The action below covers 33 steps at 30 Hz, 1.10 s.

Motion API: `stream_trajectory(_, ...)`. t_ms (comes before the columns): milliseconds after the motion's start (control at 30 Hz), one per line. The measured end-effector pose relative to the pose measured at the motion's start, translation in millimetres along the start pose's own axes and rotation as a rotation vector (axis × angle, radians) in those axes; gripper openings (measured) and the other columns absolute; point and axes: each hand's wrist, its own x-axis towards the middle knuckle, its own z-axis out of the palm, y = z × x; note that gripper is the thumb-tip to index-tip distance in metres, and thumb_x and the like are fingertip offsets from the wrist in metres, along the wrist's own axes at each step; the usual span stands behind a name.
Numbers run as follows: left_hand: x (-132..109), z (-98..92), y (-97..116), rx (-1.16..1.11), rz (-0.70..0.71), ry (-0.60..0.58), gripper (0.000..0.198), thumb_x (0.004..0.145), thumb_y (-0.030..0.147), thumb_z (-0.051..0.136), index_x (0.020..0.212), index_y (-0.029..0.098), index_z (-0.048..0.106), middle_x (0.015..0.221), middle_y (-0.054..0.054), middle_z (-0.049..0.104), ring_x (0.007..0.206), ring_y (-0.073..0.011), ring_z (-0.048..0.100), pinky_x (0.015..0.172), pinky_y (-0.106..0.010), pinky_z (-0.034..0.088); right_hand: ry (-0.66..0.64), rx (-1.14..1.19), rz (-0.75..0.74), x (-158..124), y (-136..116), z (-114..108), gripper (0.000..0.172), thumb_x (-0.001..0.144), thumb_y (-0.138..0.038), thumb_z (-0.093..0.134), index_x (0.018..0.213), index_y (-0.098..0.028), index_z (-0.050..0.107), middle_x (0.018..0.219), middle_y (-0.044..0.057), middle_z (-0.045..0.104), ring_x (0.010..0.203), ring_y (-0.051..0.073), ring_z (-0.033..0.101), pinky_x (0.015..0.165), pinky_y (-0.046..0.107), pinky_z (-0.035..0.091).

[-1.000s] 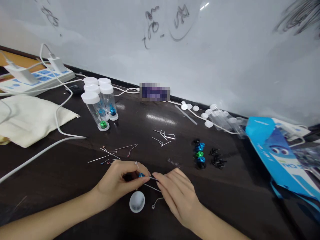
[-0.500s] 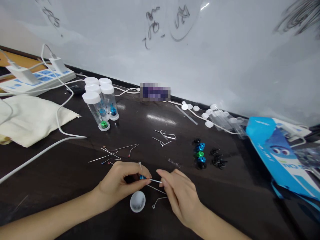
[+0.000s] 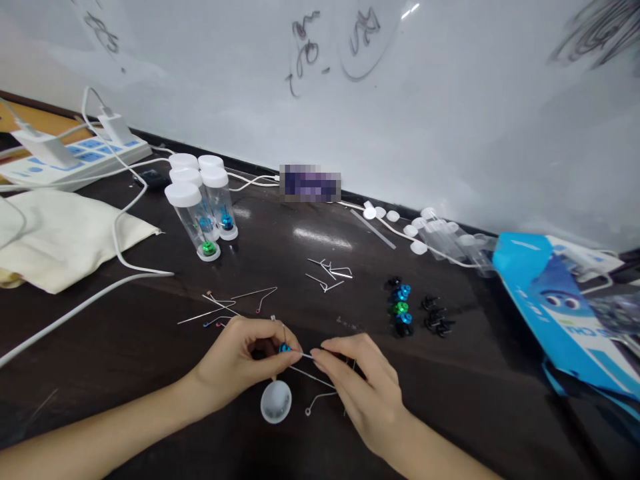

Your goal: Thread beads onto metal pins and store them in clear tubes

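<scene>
In the head view, a person's bare hands meet low over a dark tabletop [image 3: 165, 440], the left hand [image 3: 231, 353] pinching a small blue piece [image 3: 285, 347] between thumb and forefinger, the right hand [image 3: 364, 390] gripping a thin pale rod [image 3: 306, 355] at its fingertips. The rod bridges the two hands; whether it enters the piece is hidden by the fingers. Careful work here likely calls for a firm, unmoving left pinch, with the right fingertips close to the rod's end, guiding it straight without bending it. The blue piece, glossy and apparently metallic, shows only in part. It sits just above a small whitish cup [image 3: 276, 402]; beside that, a bent wire [image 3: 318, 398] with a looped end runs toward the right hand.
</scene>
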Motion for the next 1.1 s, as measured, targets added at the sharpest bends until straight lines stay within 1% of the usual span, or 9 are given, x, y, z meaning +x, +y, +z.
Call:
stream_trajectory(167, 0.2, 0.0, 1.4, -0.045, -0.017, 0.002, 0.015, 0.077, 0.030, 0.072, 0.078, 0.015, 0.072, 0.076, -0.005, 0.071, 0.054, -0.0116, 0.058, 0.049, -0.021, 0.051, -0.055, 0.023, -0.019, -2.8, 2.6, 2.3, 0.037, 0.089, -0.001, 0.057, 0.123, -0.013, 0.058, 0.084, 0.008, 0.065, 0.069, 0.017, 0.057, 0.061, 0.032, 0.047)
stream_trajectory(367, 0.1, 0.0, 3.8, 0.021, 0.053, 0.007, 0.014, 0.079, 0.028, 0.070, 0.077, 0.015, 0.073, 0.076, -0.007, 0.072, 0.060, -0.0151, 0.062, 0.051, -0.023, 0.052, -0.100, -0.004, -0.024, 0.4, -1.5, 0.6, 0.033, 0.091, -0.002, 0.054, 0.123, -0.011, 0.055, 0.079, 0.007, 0.066, 0.064, 0.015, 0.058, 0.062, 0.032, 0.048)
stream_trajectory(467, 0.6, 0.3, 2.4, -0.032, 0.027, 0.013, 0.014, 0.079, 0.028, 0.070, 0.078, 0.015, 0.072, 0.076, -0.006, 0.071, 0.058, -0.0141, 0.061, 0.050, -0.022, 0.052, -0.116, 0.002, -0.042, 3.0, -3.6, -1.2, 0.033, 0.091, -0.003, 0.056, 0.123, -0.010, 0.055, 0.081, 0.008, 0.068, 0.067, 0.016, 0.060, 0.062, 0.033, 0.048)
stream_trajectory(567, 2.1, -0.4, 0.8, -0.137, -0.023, 0.018, 0.013, 0.078, 0.028, 0.071, 0.077, 0.015, 0.071, 0.075, -0.004, 0.069, 0.055, -0.0112, 0.059, 0.049, -0.021, 0.052, -0.109, -0.031, -0.059, 3.5, -3.2, -1.6, 0.038, 0.089, -0.004, 0.059, 0.126, -0.010, 0.054, 0.090, 0.011, 0.068, 0.077, 0.019, 0.061, 0.065, 0.035, 0.048)
stream_trajectory(633, 3.1, -1.1, 0.8, -0.179, -0.050, 0.021, 0.013, 0.077, 0.027, 0.073, 0.076, 0.014, 0.071, 0.073, -0.003, 0.067, 0.052, -0.0096, 0.057, 0.049, -0.020, 0.052, -0.105, -0.053, -0.069, 3.0, -2.3, -1.3, 0.043, 0.089, -0.003, 0.059, 0.131, -0.010, 0.052, 0.094, 0.012, 0.068, 0.080, 0.020, 0.061, 0.066, 0.036, 0.048)
stream_trajectory(767, 4.2, -1.3, 2.1, -0.197, -0.084, 0.023, 0.013, 0.074, 0.027, 0.075, 0.075, 0.014, 0.071, 0.071, -0.002, 0.067, 0.051, -0.0083, 0.057, 0.048, -0.018, 0.051, -0.097, -0.021, -0.089, 1.9, -1.2, -0.6, 0.048, 0.088, 0.000, 0.058, 0.135, -0.009, 0.049, 0.090, 0.011, 0.067, 0.076, 0.019, 0.060, 0.060, 0.033, 0.046)
stream_trajectory(967, 4.2, 0.4, 1.7, -0.210, -0.110, 0.016, 0.012, 0.072, 0.025, 0.077, 0.076, 0.014, 0.074, 0.071, -0.002, 0.068, 0.049, -0.0076, 0.057, 0.047, -0.017, 0.051, -0.084, -0.013, -0.091, 2.0, -0.8, -0.3, 0.047, 0.087, 0.002, 0.058, 0.133, -0.008, 0.051, 0.088, 0.011, 0.067, 0.073, 0.018, 0.059, 0.058, 0.032, 0.046)
stream_trajectory(1100, 4.4, 0.9, 2.4, -0.247, -0.102, 0.023, 0.009, 0.070, 0.022, 0.078, 0.074, 0.015, 0.074, 0.072, -0.002, 0.069, 0.051, -0.0085, 0.058, 0.048, -0.018, 0.052, -0.066, 0.001, -0.063, 2.0, -1.1, -0.6, 0.047, 0.087, 0.001, 0.059, 0.131, -0.011, 0.053, 0.087, 0.010, 0.066, 0.072, 0.017, 0.058, 0.059, 0.032, 0.047)
